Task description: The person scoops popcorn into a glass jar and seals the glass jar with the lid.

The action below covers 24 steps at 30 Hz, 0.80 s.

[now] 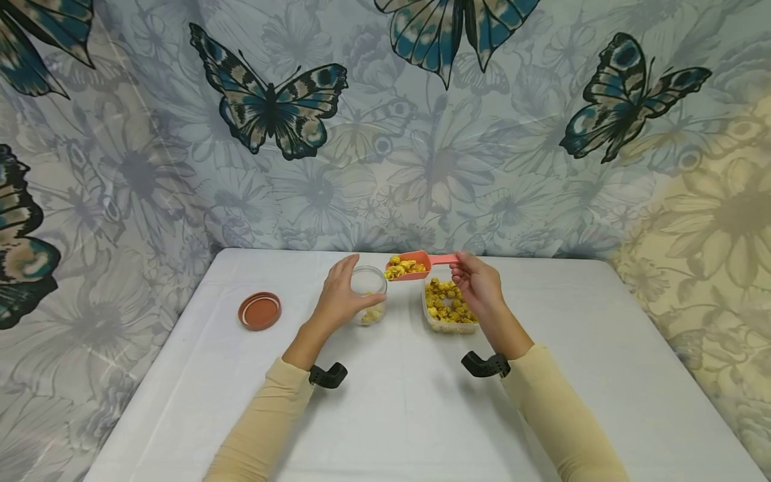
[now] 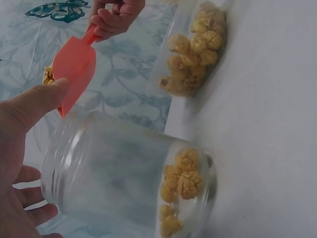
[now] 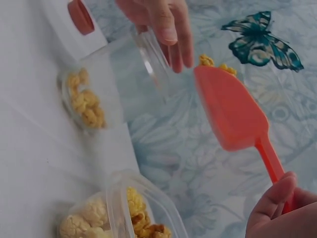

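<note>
My right hand (image 1: pixel 480 288) pinches the handle of a coral-red scoop (image 3: pixel 233 109), which carries yellow popcorn (image 1: pixel 405 268). The scoop's front edge is beside the mouth of a clear jar (image 2: pixel 119 173) standing on the table, with a few popcorn pieces (image 2: pixel 183 176) at its bottom. Around the jar's mouth lies my left hand (image 1: pixel 339 294), thumb and fingers spread apart; its thumb tip is close to the scoop, and whether it touches the rim is hard to tell. Below my right hand stands a clear plastic container (image 1: pixel 450 328) of popcorn, partly hidden by that hand.
A brown-orange round lid (image 1: pixel 260 311) lies left of the jar. The white-covered table (image 1: pixel 397 415) ends at a butterfly-patterned cloth backdrop (image 1: pixel 385 167). Each wrist wears a black camera mount.
</note>
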### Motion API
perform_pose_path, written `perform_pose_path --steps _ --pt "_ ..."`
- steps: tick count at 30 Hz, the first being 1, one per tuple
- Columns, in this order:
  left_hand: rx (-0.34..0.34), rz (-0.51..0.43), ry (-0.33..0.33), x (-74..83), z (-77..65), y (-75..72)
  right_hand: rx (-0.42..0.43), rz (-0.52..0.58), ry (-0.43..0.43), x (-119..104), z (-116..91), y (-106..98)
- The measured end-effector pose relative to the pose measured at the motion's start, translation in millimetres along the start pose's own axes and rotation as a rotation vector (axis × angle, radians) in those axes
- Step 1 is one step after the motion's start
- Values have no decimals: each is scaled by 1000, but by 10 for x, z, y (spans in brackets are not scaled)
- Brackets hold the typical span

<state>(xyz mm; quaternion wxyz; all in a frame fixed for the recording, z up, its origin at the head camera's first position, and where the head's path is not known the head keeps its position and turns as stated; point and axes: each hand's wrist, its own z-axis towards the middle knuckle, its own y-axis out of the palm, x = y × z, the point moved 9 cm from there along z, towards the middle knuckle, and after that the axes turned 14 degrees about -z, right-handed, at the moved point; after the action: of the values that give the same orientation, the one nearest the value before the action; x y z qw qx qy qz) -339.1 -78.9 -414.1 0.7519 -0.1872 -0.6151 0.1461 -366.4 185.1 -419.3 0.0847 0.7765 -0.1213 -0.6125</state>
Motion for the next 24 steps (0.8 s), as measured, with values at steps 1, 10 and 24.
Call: perform_pose_path --steps 1,10,24 --pt "0 -2 -2 -13 -3 -6 -1 -1 -2 1 2 12" --pt "-23 -19 -89 -190 -40 -37 29 -41 32 80 13 44" --pt "-57 -104 -149 -405 -66 31 41 -56 40 144 -4 103"
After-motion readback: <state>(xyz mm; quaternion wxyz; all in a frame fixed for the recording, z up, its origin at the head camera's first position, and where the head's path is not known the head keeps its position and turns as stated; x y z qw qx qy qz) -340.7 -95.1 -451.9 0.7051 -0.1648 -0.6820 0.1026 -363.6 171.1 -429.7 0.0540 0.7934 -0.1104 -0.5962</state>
